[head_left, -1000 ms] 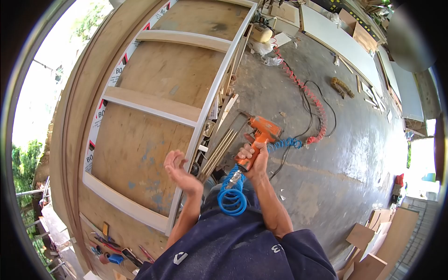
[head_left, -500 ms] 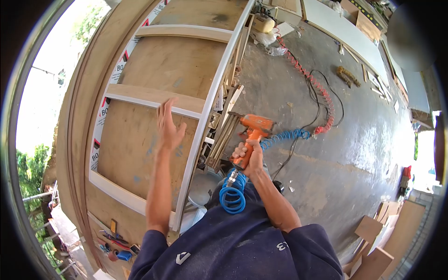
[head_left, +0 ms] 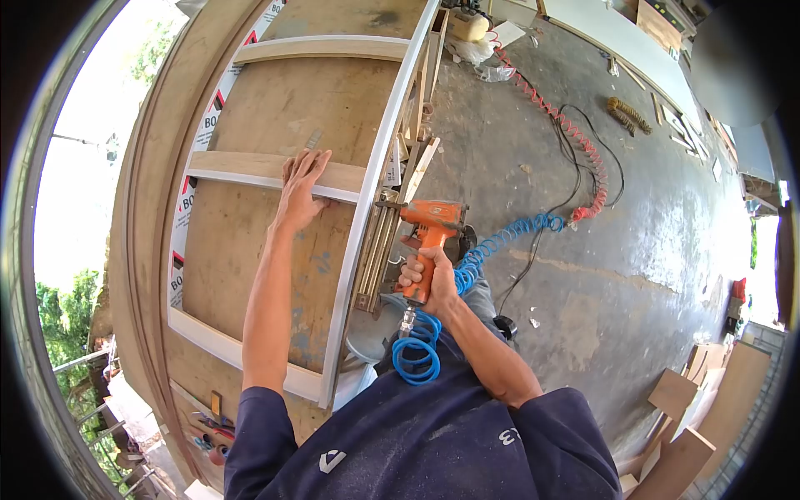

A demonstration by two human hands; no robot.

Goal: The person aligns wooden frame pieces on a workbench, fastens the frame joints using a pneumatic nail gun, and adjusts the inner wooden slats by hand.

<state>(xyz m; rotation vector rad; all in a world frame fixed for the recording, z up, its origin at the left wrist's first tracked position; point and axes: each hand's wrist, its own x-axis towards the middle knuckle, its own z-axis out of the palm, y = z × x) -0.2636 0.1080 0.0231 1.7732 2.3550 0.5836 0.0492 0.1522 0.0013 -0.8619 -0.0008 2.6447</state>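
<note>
My left hand (head_left: 302, 190) lies across a wooden crosspiece (head_left: 346, 177) of a long white-edged frame. Its fingers reach over the top to the far edge, and its thumb sits at the near edge. In my right hand (head_left: 432, 273) is an orange air nail gun (head_left: 433, 215), gripped by its handle with the magazine (head_left: 379, 250) toward the frame. The gun's nose is close to the outside of the frame's side rail (head_left: 377, 154), near the crosspiece's end; whether it touches I cannot tell. A coiled blue air hose (head_left: 417, 354) joins the handle's base.
The frame rests on a wooden board (head_left: 250, 258). The blue hose meets a red coiled hose (head_left: 596, 179) on the concrete floor (head_left: 567, 275), beside black cables. A bucket (head_left: 367, 333) stands by my body. Wood offcuts (head_left: 679, 400) are at the lower right, hand tools (head_left: 218, 429) at lower left.
My left hand has come down onto the crosspiece from just above it. My right hand has brought the nail gun left, its nose now close to the side rail.
</note>
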